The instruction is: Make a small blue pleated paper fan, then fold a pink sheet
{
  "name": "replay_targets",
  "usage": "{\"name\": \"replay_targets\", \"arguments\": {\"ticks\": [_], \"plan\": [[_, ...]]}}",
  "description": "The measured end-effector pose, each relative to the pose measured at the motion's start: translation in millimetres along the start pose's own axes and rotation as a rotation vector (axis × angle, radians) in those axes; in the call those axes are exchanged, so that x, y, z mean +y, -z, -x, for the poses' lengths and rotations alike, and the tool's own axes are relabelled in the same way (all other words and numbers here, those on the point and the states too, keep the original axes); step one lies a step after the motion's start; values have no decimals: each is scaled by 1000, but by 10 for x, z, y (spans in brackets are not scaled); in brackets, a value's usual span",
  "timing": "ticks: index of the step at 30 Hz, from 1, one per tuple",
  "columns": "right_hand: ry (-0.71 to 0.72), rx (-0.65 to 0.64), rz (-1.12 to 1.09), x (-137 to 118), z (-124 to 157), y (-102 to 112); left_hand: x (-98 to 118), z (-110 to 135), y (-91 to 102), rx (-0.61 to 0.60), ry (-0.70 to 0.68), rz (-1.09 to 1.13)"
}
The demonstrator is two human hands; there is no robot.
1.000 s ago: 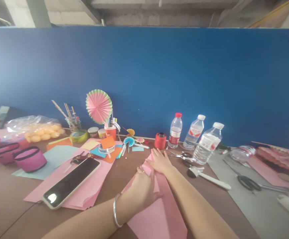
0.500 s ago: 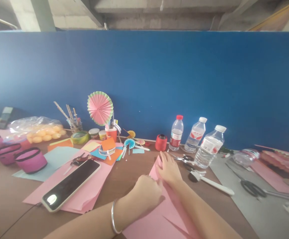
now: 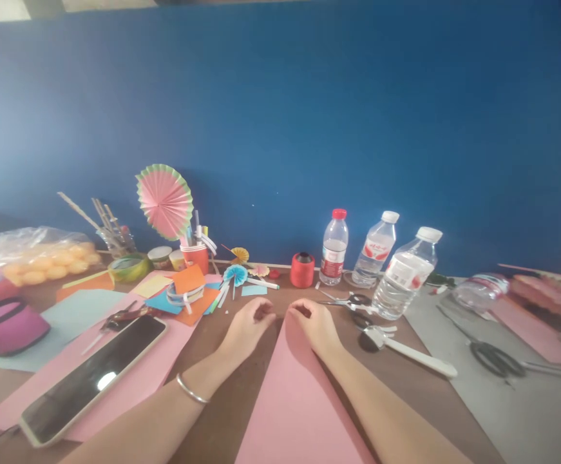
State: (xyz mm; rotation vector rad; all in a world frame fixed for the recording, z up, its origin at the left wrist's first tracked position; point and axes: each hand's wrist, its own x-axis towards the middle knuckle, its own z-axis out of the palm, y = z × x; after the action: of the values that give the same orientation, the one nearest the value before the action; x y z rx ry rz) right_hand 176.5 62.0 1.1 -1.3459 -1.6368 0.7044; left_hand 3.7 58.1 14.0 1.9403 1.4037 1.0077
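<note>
Pink paper (image 3: 295,393) tip btwn L hand (image 3: 247,325) & R hand (image 3: 315,322); fingers curled, pinching top corners.

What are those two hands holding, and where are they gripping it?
Both hold the folded pink paper sheet at its narrow far tip: the left hand pinches the tip's left side, the right hand its right side. The rest lies flat on the brown table.

Phone (image 3: 89,379) left — bottles (image 3: 377,248) right
</note>
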Motion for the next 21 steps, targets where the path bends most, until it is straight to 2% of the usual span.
{"name": "replay_targets", "arguments": {"ticks": [5, 12, 21], "plan": [[41, -87, -18, -89, 40, -29, -17, -50, 13, -74, 25, 56], [234, -148, 52, -97, 83, -68, 36, -44, 9, -148, 7, 92], [213, -156, 101, -125, 83, -58, 42, -30, 12, -114, 24, 70]]}}
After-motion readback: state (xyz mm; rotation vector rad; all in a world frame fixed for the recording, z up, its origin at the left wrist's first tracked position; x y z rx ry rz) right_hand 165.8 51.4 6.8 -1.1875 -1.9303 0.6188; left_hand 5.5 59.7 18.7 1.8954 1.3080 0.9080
